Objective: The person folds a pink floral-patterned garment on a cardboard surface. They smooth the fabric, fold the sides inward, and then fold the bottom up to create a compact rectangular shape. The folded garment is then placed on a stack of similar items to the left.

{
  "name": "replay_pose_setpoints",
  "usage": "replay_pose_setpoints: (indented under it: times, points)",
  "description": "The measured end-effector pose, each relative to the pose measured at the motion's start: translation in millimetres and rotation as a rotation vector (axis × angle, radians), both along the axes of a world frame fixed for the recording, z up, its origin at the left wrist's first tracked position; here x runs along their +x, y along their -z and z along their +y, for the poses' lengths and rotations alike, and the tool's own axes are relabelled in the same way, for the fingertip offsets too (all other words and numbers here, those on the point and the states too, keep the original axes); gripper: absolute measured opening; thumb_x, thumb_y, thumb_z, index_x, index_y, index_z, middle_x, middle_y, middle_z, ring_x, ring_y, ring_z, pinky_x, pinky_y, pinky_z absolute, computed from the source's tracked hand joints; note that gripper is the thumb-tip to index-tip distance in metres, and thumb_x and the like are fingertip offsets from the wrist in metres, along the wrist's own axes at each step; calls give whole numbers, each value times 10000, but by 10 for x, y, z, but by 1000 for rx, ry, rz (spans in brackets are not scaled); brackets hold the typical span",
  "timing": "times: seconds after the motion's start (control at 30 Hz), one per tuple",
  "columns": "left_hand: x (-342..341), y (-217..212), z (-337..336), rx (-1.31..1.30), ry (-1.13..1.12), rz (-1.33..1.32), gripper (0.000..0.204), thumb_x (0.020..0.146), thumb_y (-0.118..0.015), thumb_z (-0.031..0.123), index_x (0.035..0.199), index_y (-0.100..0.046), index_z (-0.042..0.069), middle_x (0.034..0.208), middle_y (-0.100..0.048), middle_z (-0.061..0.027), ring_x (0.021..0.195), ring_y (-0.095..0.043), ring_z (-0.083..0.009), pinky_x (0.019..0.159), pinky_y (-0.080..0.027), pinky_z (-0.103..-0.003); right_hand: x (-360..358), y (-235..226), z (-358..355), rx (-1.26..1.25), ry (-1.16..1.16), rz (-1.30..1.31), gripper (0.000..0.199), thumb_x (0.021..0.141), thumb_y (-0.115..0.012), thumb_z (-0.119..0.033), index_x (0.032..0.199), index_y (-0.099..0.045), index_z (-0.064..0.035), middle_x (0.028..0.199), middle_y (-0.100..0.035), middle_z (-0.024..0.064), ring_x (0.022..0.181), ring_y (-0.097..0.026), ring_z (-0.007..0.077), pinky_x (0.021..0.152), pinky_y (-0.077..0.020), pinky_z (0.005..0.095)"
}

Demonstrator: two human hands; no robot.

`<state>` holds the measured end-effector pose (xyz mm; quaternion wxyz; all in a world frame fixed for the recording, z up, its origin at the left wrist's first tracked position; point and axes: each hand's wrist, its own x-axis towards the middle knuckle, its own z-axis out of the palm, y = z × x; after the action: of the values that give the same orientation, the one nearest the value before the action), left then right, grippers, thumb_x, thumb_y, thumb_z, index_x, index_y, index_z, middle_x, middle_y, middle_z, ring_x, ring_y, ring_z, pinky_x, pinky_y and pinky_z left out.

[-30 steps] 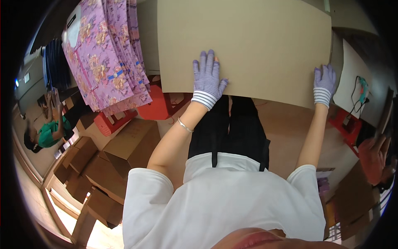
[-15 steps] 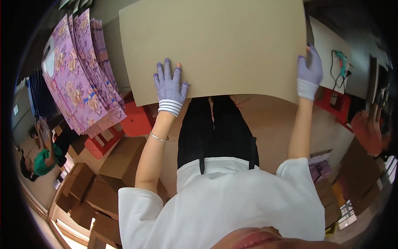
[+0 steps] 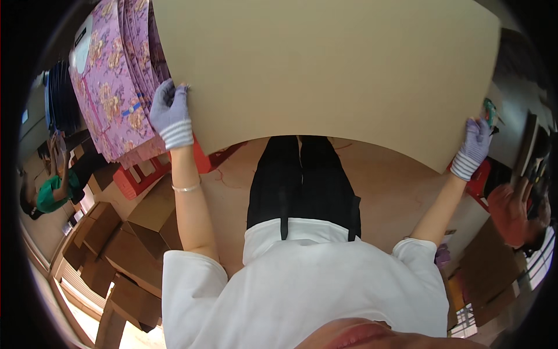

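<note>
We hold a large tan board [image 3: 331,75] by its left and right edges with our gloved left grip [image 3: 172,115] and right grip [image 3: 474,142]. Purple floral sheets [image 3: 110,96] overlap far left; brown boxes [image 3: 136,259] sit near left.

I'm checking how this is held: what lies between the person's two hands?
In the head view, a large tan sheet spans the stretch between the left hand and the right hand, each holding a side.

The view's top edge cuts off both the tan board [image 3: 325,70] and the purple floral sheets [image 3: 110,87].
</note>
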<state>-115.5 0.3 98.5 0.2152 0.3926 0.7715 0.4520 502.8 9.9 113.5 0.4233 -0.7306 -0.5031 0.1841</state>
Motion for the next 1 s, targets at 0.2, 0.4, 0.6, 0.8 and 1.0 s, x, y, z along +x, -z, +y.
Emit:
replay_pose_setpoints:
  times: [0.2,0.4,0.6,0.8,1.0]
  points:
    - [805,-518,76,139,505,593,329,940,-597,152,1229,-627,-2,1213,-624,-222,1083,-622,-304,939,-489,-373,-1661,-664,178,-132,-387,-171,350,972,-577,-167,1290,-585,-21,1322,-599,115,1223,-555,200,1001,-444,295]
    - [1670,-1,303,5,653,661,397,871,-606,320,1226,-653,150,1527,-347,-196,1374,-315,-488,1133,-213,-583,-2637,96,360,62,-607,-560,359,897,-602,-285,1199,-607,-92,1411,-515,115,1356,-428,325,1122,-295,463]
    - [1673,601,364,48,646,606,540,806,-667,302,1287,-570,76,1526,-354,-178,1403,-285,-471,1139,-202,-597,-2684,644,500,168,-615,-516,314,893,-593,-232,1172,-626,-92,1318,-588,103,1261,-523,301,1078,-371,434]
    - [956,322,287,256,476,-108,700,942,-551,486,1471,-391,56,1568,-282,-176,1439,-251,-401,1160,-230,-507,-1395,766,561,83,-354,310,371,990,-495,-241,1287,-579,-35,1312,-593,84,1188,-572,262,932,-469,361]
    - [1486,717,441,-91,594,588,617,952,-512,472,1444,-450,105,1574,-267,-172,1446,-224,-428,1179,-178,-518,-2346,765,701,145,-590,-217,485,925,-589,-327,1362,-539,-123,1478,-452,121,1389,-363,365,1171,-228,443]
